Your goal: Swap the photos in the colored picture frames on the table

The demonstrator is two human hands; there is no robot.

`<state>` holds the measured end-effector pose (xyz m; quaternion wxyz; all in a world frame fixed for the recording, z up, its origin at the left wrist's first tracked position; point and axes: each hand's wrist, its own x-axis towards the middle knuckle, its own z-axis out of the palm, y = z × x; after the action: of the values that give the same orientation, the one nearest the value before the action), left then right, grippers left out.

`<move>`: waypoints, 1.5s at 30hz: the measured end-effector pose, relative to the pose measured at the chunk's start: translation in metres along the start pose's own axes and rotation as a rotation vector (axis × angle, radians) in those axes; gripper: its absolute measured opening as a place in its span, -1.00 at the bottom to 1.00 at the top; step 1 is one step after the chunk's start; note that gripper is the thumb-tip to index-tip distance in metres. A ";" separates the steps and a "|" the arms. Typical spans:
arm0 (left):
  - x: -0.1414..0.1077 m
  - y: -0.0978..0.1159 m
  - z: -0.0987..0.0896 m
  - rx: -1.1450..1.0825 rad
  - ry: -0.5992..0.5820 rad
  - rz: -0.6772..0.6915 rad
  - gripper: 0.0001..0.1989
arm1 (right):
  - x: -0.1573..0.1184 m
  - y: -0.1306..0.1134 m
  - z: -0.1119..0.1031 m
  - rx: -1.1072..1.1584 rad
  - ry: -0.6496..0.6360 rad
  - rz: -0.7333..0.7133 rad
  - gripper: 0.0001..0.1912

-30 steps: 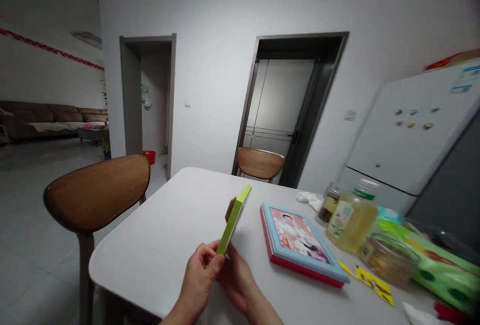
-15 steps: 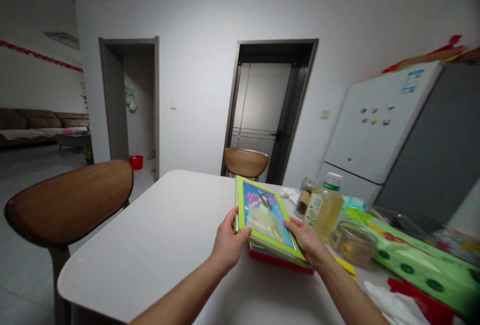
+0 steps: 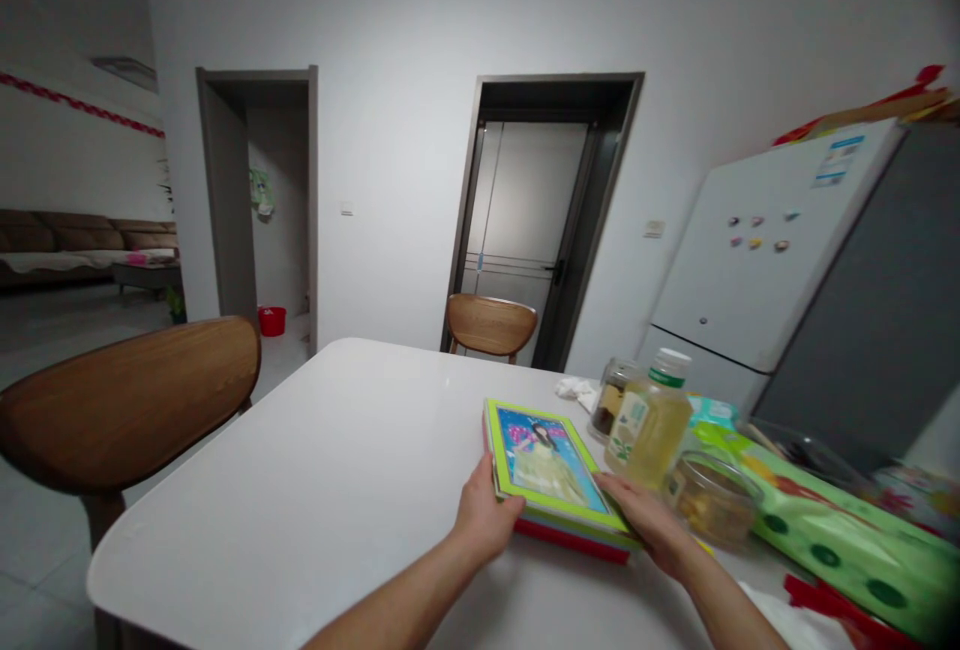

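Note:
A green-bordered book [image 3: 551, 465], its cover showing a long-haired figure in a pale dress, lies face up on a low stack. The red bottom layer [image 3: 574, 542] of the stack shows along its near side. My left hand [image 3: 486, 515] grips the near left corner, with the thumb on the cover's edge. My right hand [image 3: 641, 515] is closed along the right edge, its fingers partly hidden. Just beyond my right hand stand a bottle of yellowish liquid [image 3: 652, 425] with a white cap and a clear round container [image 3: 716, 500].
The stack rests on a white table [image 3: 300, 490]. A dark-filled jar [image 3: 613, 405], crumpled tissue [image 3: 576, 388] and a long green packet [image 3: 840, 550] crowd the right side. Wooden chairs stand at the left [image 3: 150, 395] and far side [image 3: 491, 323]. A fridge [image 3: 780, 240] is behind.
The green book, raised and tilted over the stack before, now lies down flat on it. Both hands have come down and slightly right with it, keeping their hold.

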<state>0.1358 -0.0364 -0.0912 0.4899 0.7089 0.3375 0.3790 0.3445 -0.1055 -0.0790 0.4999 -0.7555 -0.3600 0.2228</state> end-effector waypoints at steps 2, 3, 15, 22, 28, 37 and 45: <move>-0.003 -0.005 -0.001 -0.006 -0.035 -0.035 -0.51 | -0.008 0.007 0.001 0.084 -0.045 0.089 -0.60; -0.004 -0.008 -0.003 -0.008 -0.044 -0.050 -0.51 | -0.012 0.009 0.003 0.131 -0.060 0.124 -0.59; 0.013 -0.043 -0.122 0.091 0.235 -0.228 -0.47 | -0.007 -0.049 0.147 0.253 -0.312 -0.035 -0.60; 0.019 -0.045 -0.162 0.078 0.372 -0.266 -0.49 | 0.009 -0.075 0.202 0.195 -0.333 -0.114 -0.62; 0.015 -0.045 -0.173 -0.022 0.462 -0.275 -0.50 | 0.015 -0.078 0.199 0.079 -0.137 -0.158 -0.48; -0.002 0.068 -0.177 -0.261 0.413 0.047 -0.39 | -0.084 -0.180 0.186 0.561 -0.270 -0.607 -0.25; -0.033 0.113 -0.167 -0.634 -0.006 0.350 -0.14 | -0.132 -0.209 0.172 0.888 -0.530 -0.572 -0.16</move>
<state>-0.0125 -0.0242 0.0487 0.6140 0.5699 0.0751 0.5409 0.0731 -0.0536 0.0399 0.7016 -0.2656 -0.5342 0.3896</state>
